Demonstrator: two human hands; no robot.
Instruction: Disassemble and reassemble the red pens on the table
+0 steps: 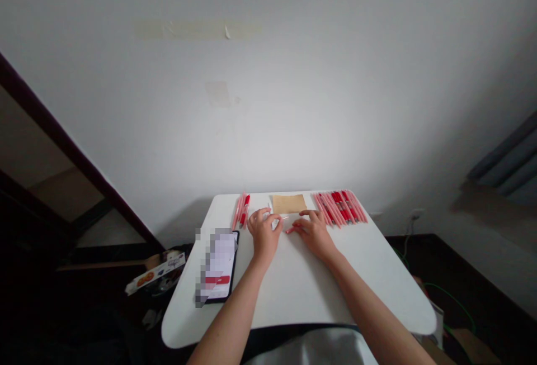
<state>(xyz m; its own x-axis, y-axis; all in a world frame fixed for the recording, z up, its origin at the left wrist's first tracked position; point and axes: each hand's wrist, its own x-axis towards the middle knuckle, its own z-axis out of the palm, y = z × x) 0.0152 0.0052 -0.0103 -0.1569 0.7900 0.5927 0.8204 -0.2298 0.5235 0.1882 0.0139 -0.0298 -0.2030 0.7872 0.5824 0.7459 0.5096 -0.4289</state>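
Note:
Both my hands rest near the far middle of a white table (pixel 293 287). My left hand (pixel 264 232) is curled, its fingertips pinched on a small pale pen part (pixel 280 219) that I cannot make out clearly. My right hand (pixel 312 231) lies beside it, fingers bent, with a thin pink piece (pixel 289 231) at its fingertips. A row of several pink and red pens (pixel 339 207) lies just right of my right hand. A few more pink and red pens (pixel 241 209) lie left of my left hand. A tan card (pixel 288 203) sits beyond both hands.
A black phone (pixel 220 267) with a lit screen lies on the table's left side. A wall stands right behind the table. On the dark floor to the left lies a printed box (pixel 155 274). Cables run over the floor at the right.

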